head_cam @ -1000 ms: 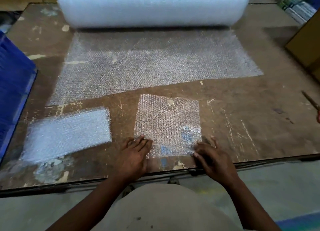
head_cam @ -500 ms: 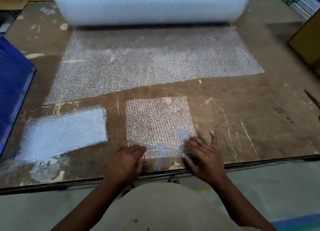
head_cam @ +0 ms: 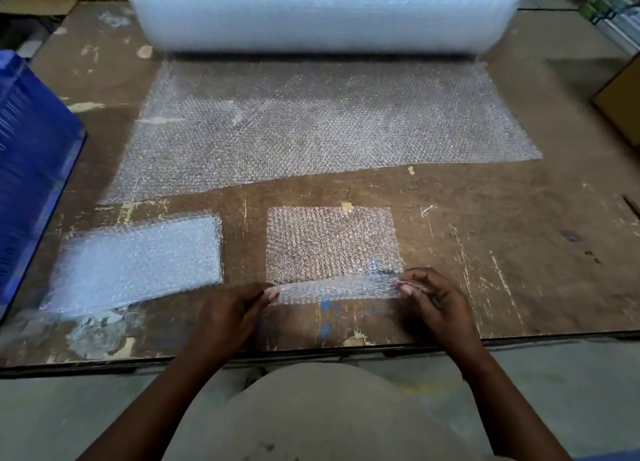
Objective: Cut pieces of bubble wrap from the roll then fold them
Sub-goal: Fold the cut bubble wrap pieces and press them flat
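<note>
Both hands have lifted the near edge of the small bubble wrap square (head_cam: 332, 246) off the table (head_cam: 519, 253), where a moment ago they lay flat on it. Left hand (head_cam: 227, 317) pinches the raised edge at its left corner, right hand (head_cam: 434, 303) pinches the right corner, fingers curled around the sheet. Its far part lies flat at the table's near middle. A folded piece (head_cam: 138, 260) sits just to its left; the big roll (head_cam: 325, 10) stands at the far side, its loose sheet (head_cam: 322, 128) spread toward the person. A blue crate (head_cam: 31, 170) stands at left.
</note>
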### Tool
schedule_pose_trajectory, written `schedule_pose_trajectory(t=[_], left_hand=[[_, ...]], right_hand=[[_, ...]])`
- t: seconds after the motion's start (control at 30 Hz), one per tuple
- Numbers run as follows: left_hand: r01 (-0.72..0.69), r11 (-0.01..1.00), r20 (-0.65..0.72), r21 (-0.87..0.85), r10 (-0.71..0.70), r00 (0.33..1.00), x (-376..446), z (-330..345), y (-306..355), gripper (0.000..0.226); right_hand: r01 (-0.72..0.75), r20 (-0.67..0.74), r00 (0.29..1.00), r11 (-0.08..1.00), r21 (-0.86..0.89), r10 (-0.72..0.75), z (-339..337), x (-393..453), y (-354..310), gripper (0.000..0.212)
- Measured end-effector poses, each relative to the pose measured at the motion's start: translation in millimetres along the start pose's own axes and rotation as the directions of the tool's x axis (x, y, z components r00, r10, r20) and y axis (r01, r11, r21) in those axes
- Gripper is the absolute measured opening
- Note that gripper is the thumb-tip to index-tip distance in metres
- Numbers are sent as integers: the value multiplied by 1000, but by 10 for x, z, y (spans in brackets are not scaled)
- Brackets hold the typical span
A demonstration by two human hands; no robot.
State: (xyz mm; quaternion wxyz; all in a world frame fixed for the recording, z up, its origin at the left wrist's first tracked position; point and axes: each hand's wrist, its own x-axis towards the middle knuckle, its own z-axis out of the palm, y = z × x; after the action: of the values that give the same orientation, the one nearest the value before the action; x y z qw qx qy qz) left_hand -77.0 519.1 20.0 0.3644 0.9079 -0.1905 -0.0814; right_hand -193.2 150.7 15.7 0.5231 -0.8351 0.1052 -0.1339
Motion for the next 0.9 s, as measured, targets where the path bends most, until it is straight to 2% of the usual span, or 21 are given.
schedule_pose_trajectory(t=[0.07, 0.2, 0.3, 0.43, 0.6, 0.73, 0.83, 0.9], left_hand=[[12, 999, -23, -33, -13, 1000, 4, -29, 88, 43], [57, 987, -137, -150, -78, 988, 68, -24, 218, 4], [84, 980, -228, -178, -124, 966, 308, -27, 281, 4], [145, 974, -282, -172, -190, 940, 764, -74, 391, 10], [254, 953, -246, -163, -289, 925, 1248, -69, 320, 7], [328, 930, -228, -165, -360, 905, 1444, 28, 193, 8], [337, 932, -233, -131, -359, 904, 1520, 80, 128, 9], [338, 939, -229, -70, -345, 910, 1554, 114, 104, 12]], right_hand=[[-44, -6, 999, 998, 41, 45, 19, 54, -43, 15], [-96, -130, 985, 983, 156, 117, 73, 209, -117, 9], [-99, -142, 983, 987, 124, 116, 103, 474, -123, 10], [-102, -143, 985, 994, -43, 95, 169, 932, -107, 8], [-235, -241, 950, 964, -127, 200, 258, 1322, -17, 22], [-277, -237, 940, 954, -112, 245, 334, 1498, 122, 14], [-280, -245, 936, 956, -88, 252, 376, 1551, 158, 10], [-280, -245, 939, 951, -131, 243, 390, 1569, 208, 7]])
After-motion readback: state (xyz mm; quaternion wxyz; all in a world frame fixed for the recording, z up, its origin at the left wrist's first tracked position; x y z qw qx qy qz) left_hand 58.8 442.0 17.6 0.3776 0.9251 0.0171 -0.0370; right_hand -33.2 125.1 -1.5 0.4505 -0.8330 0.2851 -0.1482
